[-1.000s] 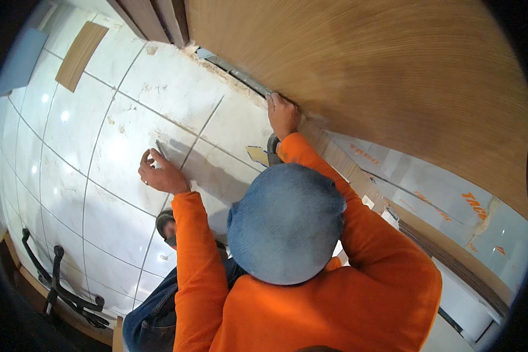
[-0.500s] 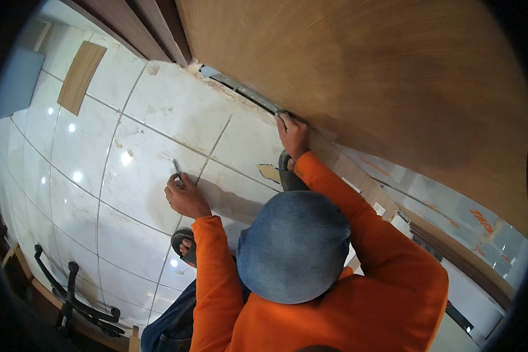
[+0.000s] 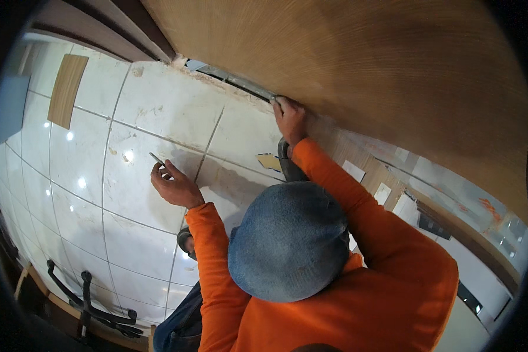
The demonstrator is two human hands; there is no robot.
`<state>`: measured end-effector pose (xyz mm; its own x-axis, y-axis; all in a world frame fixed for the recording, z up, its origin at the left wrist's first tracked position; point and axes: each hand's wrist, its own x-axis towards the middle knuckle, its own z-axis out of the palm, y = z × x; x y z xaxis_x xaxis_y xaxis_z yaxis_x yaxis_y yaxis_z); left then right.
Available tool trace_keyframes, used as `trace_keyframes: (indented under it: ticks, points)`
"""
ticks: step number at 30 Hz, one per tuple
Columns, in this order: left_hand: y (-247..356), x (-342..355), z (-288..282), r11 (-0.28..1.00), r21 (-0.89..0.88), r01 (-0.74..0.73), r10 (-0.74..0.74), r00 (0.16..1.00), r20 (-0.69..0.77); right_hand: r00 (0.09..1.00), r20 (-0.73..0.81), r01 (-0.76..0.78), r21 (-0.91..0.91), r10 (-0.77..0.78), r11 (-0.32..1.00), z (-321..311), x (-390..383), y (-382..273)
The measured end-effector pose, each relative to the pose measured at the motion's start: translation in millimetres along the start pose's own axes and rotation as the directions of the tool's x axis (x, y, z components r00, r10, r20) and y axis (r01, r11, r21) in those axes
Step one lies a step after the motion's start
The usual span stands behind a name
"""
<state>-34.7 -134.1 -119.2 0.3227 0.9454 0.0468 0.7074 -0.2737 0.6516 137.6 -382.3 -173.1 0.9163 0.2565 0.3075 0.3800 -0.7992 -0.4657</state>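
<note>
My left hand (image 3: 176,186) hovers over the white tiled floor, its fingers closed round a slim grey stick-like tool (image 3: 156,158) whose far end points up and left. The tool's exact kind does not show. My right hand (image 3: 291,119) is at the lower edge of a large brown wood-grain panel (image 3: 364,53). Its fingers are bent against the far right end of a grey strip (image 3: 240,82) beside a dark slot along that edge. Whatever lies under those fingertips is hidden. My denim-covered knee (image 3: 287,240) rises between my arms.
A wood-look board piece (image 3: 68,91) lies on the tiles at far left, near a blue-grey panel (image 3: 9,111). A black chair base (image 3: 94,305) stands at lower left. Offcuts and white pieces (image 3: 405,208) lie right of my arm. Brown frame strips (image 3: 100,26) meet the panel's corner.
My left hand has moved left and slightly up with the slim tool, which now tilts further left. My right hand stays at the panel's edge. The whole view has shifted a little.
</note>
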Motion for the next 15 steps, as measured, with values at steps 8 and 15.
trace_keyframes:
  ticks: [8, 15]
  points:
    - [-2.5, -1.3, 6.3, 0.998, -0.061, -0.001, 0.003, 1.0, 0.025, 0.976, 0.164, -0.138, -0.03, 0.141, 0.99, -9.2, -3.5, -5.7]
    - [-3.7, 5.0, 8.2, 0.993, -0.108, -0.052, 0.054, 0.998, 0.015, 0.991, 0.072, -0.11, -0.032, 0.112, 0.993, -7.1, 2.6, -11.2]
